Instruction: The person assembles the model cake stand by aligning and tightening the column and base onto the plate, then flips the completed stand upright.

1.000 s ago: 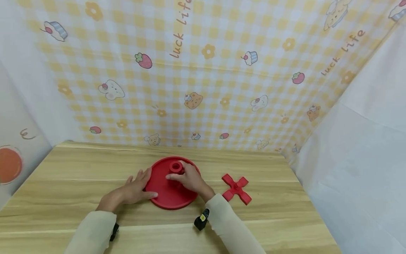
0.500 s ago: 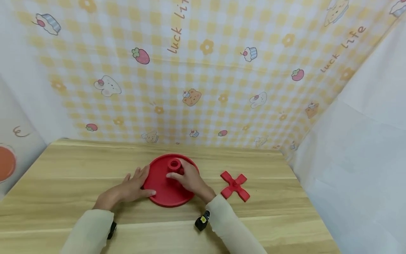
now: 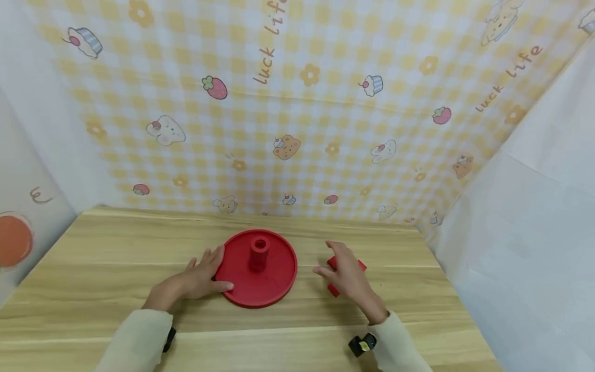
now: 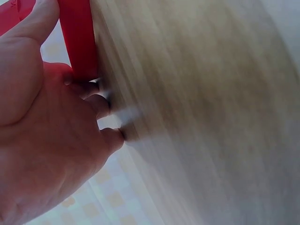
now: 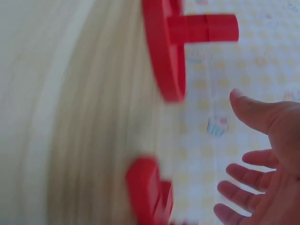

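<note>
A round red tray with a raised rim (image 3: 283, 281) lies on the wooden table. From its middle stands a hollow red tube (image 3: 259, 256), upright and open at the top. My left hand (image 3: 199, 276) grips the tray's left edge, thumb over the rim and the other fingers spread along the outside. To the right, my right hand (image 3: 350, 274) hovers over a red four-armed cross piece (image 3: 333, 290), covering most of it. Its thumb and fingers are apart with nothing between them. The right wrist view shows the cross piece (image 5: 145, 187) blurred, below the hand's level.
Wood-grain table (image 3: 260, 341) surrounds the red parts. A yellow-checked cloth (image 3: 251, 119) hangs behind it, with white sheeting (image 3: 525, 232) on the right side. Each wrist wears a small black camera (image 3: 362, 344).
My right hand has let go of the tube and moved right to above the cross piece. The tube stays standing on the tray. My left hand keeps its place at the rim.
</note>
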A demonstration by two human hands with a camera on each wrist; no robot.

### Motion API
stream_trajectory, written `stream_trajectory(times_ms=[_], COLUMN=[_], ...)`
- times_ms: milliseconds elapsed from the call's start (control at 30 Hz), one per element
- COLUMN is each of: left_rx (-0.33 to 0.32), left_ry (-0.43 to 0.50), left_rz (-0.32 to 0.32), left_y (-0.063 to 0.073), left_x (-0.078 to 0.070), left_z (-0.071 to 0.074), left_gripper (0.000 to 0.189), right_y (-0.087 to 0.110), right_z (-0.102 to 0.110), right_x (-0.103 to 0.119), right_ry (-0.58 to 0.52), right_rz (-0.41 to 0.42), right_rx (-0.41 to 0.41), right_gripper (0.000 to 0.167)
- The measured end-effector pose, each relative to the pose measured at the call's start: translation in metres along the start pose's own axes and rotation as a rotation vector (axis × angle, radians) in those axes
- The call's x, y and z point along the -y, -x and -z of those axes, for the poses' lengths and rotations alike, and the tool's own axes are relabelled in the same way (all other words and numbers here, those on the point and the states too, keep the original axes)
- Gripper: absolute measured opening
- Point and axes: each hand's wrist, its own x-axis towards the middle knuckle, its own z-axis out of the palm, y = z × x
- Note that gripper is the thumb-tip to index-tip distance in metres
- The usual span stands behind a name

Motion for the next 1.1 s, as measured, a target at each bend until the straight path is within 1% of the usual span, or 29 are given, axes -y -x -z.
stream_trajectory(times_ms=[100,233,267,333,433,500,567,633,667,700,800,900,1000,1100], left_rx=[-0.003,0.009,0.009,0.007,0.002,0.001,0.002,0.001,0.001,-0.001,-0.002,-0.002,-0.001,-0.003], left_ry=[0.009,-0.002,-0.002,-0.003,0.003,0.006,0.004,-0.001,-0.003,-0.004,0.003,0.010,0.007,0.016], left_rz=[0.006,0.009,0.010,0.012,0.013,0.015,0.017,0.016,0.015,0.013,0.008,0.016,0.031,0.024], left_y=[0.006,0.005,0.006,0.006,0.005,0.005,0.004,0.003,0.003,0.003,0.003,0.004,0.006,0.004], left_x=[0.000,-0.002,-0.001,0.000,0.000,-0.001,-0.001,-0.002,-0.003,-0.003,-0.003,-0.002,-0.001,-0.001], left_z=[-0.001,0.000,0.000,0.000,0.000,0.000,-0.001,-0.001,-0.001,-0.001,-0.001,-0.001,-0.002,-0.002], left_gripper=[0.107,0.107,0.108,0.108,0.108,0.107,0.107,0.107,0.107,0.107,0.107,0.107,0.106,0.107], right_y=[0.009,0.023,0.026,0.031,0.037,0.039,0.041,0.042,0.042,0.042,0.042,0.042,0.042,0.041], right_z=[0.006,0.015,0.017,0.022,0.030,0.034,0.038,0.041,0.042,0.042,0.043,0.043,0.043,0.044], right_x=[-0.016,-0.036,-0.039,-0.045,-0.053,-0.056,-0.059,-0.061,-0.061,-0.062,-0.063,-0.063,-0.064,-0.067], right_ry=[0.044,0.106,0.132,0.172,0.245,0.273,0.305,0.317,0.321,0.321,0.305,0.285,0.281,0.287], right_rz=[-0.035,-0.087,-0.095,-0.106,-0.122,-0.156,-0.189,-0.226,-0.243,-0.258,-0.303,-0.314,-0.304,-0.294], right_rx=[-0.004,0.023,0.038,0.075,0.128,0.175,0.219,0.255,0.267,0.277,0.301,0.310,0.301,0.273], right_gripper=[0.071,0.077,0.079,0.077,0.079,0.080,0.088,0.089,0.087,0.082,0.058,0.037,0.027,0.023])
